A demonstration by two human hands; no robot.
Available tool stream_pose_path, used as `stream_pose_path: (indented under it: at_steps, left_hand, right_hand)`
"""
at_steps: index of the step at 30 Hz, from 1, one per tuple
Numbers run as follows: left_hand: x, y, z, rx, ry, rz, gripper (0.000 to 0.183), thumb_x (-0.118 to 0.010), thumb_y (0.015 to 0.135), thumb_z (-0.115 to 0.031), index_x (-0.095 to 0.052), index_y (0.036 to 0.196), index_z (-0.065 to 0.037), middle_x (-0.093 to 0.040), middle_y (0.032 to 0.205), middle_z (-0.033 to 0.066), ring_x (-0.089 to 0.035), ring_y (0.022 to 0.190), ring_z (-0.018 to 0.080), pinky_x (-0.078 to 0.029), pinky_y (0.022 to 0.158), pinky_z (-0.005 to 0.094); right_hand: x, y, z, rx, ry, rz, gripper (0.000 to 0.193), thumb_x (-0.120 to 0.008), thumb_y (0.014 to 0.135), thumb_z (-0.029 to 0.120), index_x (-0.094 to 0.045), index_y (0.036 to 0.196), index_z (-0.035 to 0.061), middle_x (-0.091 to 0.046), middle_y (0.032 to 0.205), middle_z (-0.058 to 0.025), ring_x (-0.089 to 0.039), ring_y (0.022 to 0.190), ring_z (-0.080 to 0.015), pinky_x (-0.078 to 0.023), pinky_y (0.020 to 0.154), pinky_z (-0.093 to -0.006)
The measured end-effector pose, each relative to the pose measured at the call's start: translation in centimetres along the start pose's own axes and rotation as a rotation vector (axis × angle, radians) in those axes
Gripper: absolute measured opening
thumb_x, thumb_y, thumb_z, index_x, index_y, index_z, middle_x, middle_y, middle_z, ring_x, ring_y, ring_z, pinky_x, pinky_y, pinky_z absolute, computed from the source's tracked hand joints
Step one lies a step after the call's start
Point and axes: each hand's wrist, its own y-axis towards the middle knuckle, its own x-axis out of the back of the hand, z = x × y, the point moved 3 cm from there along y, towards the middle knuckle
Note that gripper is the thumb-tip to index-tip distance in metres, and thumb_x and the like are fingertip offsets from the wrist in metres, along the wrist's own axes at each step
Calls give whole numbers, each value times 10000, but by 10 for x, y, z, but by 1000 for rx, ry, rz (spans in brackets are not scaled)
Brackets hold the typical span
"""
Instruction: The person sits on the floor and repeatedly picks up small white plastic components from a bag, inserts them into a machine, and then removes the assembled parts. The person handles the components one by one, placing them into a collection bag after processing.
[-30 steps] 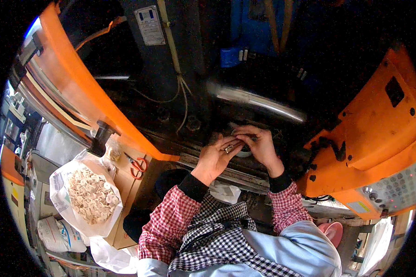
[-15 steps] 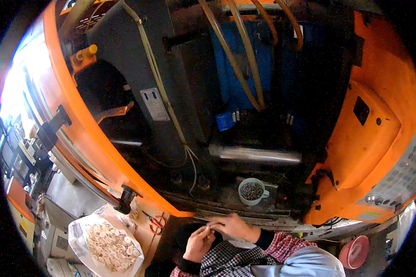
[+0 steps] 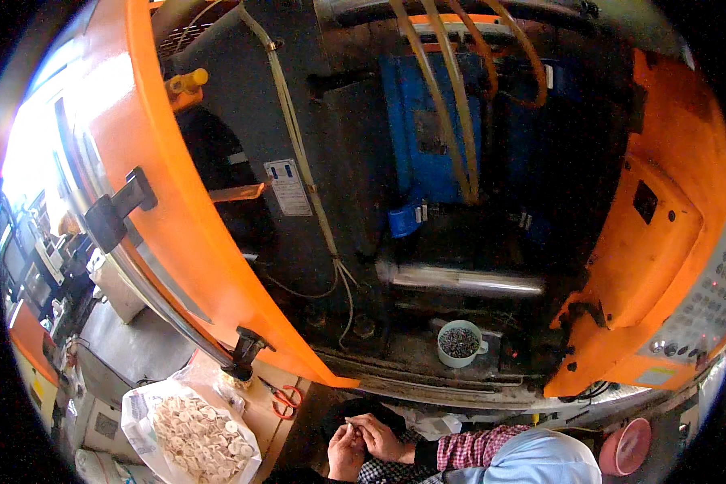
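My left hand (image 3: 345,453) is closed in a pinch in front of my lap, its fingertips pointing up. My right hand (image 3: 381,439) comes in from the right, and its bent fingers meet the left fingertips. Anything small between them is too hidden to name. Left of my hands stands a white bag (image 3: 145,419) with many small pale round pieces (image 3: 198,440) in it. Red-handled scissors (image 3: 285,402) lie on a cardboard surface (image 3: 254,419) between the bag and my hands. A pale cup (image 3: 460,362) full of small dark pieces sits on the machine ledge beyond my hands.
An orange machine door (image 3: 210,266) with black handles rises on the left. The orange housing (image 3: 653,242) with a button panel (image 3: 702,315) stands on the right. Hoses (image 3: 452,105) hang by a blue block (image 3: 431,153) inside. A pink basin (image 3: 626,446) is at lower right.
My hands have come lower and closer to my body, and the right fingers, more stretched before, are now bent in against the left ones. The whole view has shifted slightly.
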Motion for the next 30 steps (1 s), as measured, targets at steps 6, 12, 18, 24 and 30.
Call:
stream_pose_path:
  at_steps: [6, 12, 18, 24, 30]
  left_hand:
    - [7, 4, 5, -16, -90, 74, 178, -447, 934, -102, -528, 813, 1, -532, 719, 66, -479, 600, 130, -412, 576, 251]
    - [15, 3, -1, -35, 54, 137, 152, -456, 936, -164, -526, 928, -30, -568, 799, 52, -550, 713, 139, -435, 625, 259]
    - [1, -10, -8, -11, 17, -20, 131, -480, 919, -96, -538, 864, 7, -547, 765, 60, -512, 644, 132, -427, 596, 249]
    - [13, 3, -1, -3, -57, 119, 123, -506, 908, -91, -554, 881, 19, -537, 723, 64, -499, 624, 136, -412, 583, 247]
    - [7, -2, -3, 16, -8, 44, 123, -512, 903, -84, -563, 867, 21, -538, 724, 66, -485, 611, 142, -396, 556, 243]
  right_hand:
    - [-6, -1, -8, 18, -17, 29, 315, -404, 887, -35, -497, 1176, 49, -523, 1077, -131, -544, 973, -271, -436, 846, -317]
    - [-7, 1, -12, -7, -7, 74, 295, -412, 875, -34, -510, 1144, 36, -522, 1064, -135, -555, 920, -261, -459, 787, -298]
    - [11, 27, 21, 248, -311, 170, 304, -487, 825, -14, -522, 1125, 26, -551, 1042, -129, -566, 921, -275, -471, 806, -340]
    - [108, 125, 126, 518, -318, -123, 118, -560, 744, 14, -617, 837, 58, -650, 829, -96, -609, 682, -244, -499, 620, -288]
    - [206, 296, 94, 56, 249, -500, 183, -501, 897, 113, -545, 1035, 0, -601, 852, -75, -524, 597, -108, -402, 513, -218]
